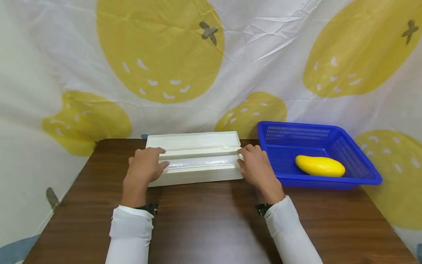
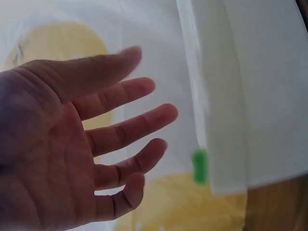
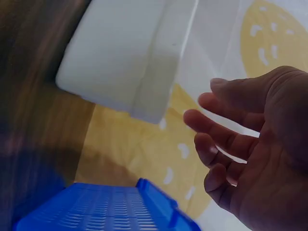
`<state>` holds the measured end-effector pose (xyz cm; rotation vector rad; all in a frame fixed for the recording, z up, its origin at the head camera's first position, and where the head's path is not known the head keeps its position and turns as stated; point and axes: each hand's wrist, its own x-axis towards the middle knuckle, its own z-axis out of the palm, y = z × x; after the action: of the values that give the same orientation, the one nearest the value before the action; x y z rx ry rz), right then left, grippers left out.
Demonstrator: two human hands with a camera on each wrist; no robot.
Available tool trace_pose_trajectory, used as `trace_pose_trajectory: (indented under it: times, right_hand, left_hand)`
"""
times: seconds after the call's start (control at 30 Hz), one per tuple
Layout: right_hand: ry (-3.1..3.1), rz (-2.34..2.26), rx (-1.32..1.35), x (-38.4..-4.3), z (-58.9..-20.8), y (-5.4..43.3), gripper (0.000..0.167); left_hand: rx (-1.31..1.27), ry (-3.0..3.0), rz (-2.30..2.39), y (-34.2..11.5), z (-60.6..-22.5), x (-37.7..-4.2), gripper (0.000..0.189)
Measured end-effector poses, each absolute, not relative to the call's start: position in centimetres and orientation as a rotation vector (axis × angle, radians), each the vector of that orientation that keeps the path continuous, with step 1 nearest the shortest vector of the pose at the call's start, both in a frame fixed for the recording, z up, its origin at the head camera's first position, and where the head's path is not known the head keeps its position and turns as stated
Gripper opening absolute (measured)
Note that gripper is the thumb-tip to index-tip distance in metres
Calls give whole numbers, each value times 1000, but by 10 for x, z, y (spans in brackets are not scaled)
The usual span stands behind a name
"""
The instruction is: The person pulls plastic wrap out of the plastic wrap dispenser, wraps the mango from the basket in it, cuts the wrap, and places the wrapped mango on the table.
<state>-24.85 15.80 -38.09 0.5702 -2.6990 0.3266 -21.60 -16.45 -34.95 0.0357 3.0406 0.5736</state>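
A long white plastic-wrap dispenser box point(image 1: 196, 176) lies across the table with its lid point(image 1: 194, 141) raised at the back. Inside it is a roll of clear plastic wrap point(image 1: 206, 161). My left hand point(image 1: 143, 167) is over the left end of the box, thumb and fingers spread apart. At the opposite end, my right hand point(image 1: 257, 163) has its thumb and fingertips near the box's corner. Both wrist views show empty palms, the fingers loosely bent and a gap between them and the box. A small green piece point(image 2: 199, 166) shows at the box's left end.
To the right stands a blue plastic basket point(image 1: 270, 150), close beside the box and my right hand. In it lies a smooth yellow mango-shaped fruit point(image 1: 319, 166). The dark wooden table point(image 1: 201, 223) backs onto a white curtain point(image 1: 257, 66) with yellow fruit prints.
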Motion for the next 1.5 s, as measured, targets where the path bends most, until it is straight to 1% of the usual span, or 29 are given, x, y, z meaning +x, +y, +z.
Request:
trace_pose_trajectory:
  times: [0.17, 0.53, 0.77, 1.17, 1.33, 1.5]
  right_hand:
    - [-2763, 289, 530, -253, -385, 161, 25]
    - [-2743, 274, 553, -264, -393, 157, 21]
    - [-2690, 320, 581, -269, -397, 152, 13]
    - [-2629, 341, 526, -272, -402, 146, 8]
    - [-2630, 358, 530, -272, -404, 147, 9]
    - [-2634, 407, 519, -271, -407, 146, 8]
  left_hand:
    - [2, 2968, 643, -181, -356, -221, 41]
    - [40, 2964, 641, -180, -361, -231, 32]
    - [47, 3024, 590, -188, -369, -235, 29]
    - [108, 3183, 553, -192, -376, -241, 12]
    - [110, 3193, 569, -195, -379, -240, 10]
    - [105, 3172, 623, -200, -382, -237, 13]
